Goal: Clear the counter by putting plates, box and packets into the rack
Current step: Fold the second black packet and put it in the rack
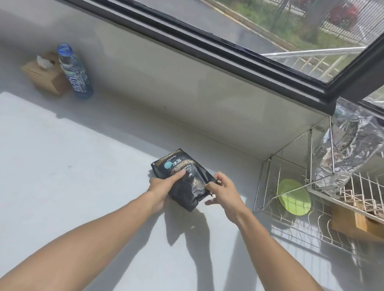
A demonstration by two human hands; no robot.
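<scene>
A black packet (185, 179) with gold print lies at the middle of the white counter (58, 169). My left hand (163, 184) grips its left side, thumb on top. My right hand (223, 191) pinches its right edge with thumb and forefinger. To the right stands a wire rack (273, 174). On its lower shelf lie a green plate (293, 197) and a wooden box (359, 224). A silver foil packet (349, 153) leans on the upper shelf.
A brown tissue box (46, 76) and a blue bottle (75, 72) stand at the far left by the wall. A dark-framed window (217, 39) runs along the back above a pale wall.
</scene>
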